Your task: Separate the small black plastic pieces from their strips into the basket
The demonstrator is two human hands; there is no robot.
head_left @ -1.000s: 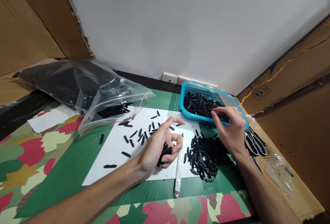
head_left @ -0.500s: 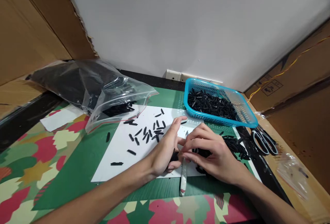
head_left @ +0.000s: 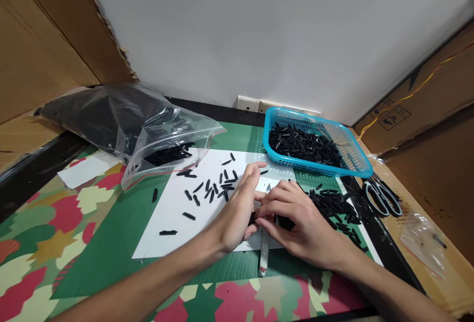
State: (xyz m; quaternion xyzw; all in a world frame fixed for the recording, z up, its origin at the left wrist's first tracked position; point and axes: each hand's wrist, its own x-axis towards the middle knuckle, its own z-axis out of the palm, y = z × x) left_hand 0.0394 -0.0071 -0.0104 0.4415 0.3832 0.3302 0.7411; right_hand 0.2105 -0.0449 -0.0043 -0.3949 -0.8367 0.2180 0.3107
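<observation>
At the lower centre of the frame, our left hand (head_left: 237, 213) and right hand (head_left: 296, 221) meet fingertip to fingertip over the white paper sheet (head_left: 174, 213), both pinched shut on a small bundle of short black plastic strips (head_left: 252, 218) between them. We judge these strips light, stiff and slippery, best nipped at mid-length. We count roughly twenty loose strips (head_left: 213, 188) on the sheet, one heap (head_left: 333, 208) at right, one blue plastic basket (head_left: 318, 144), one clear bag (head_left: 148, 124), one pair of scissors (head_left: 383, 196).
</observation>
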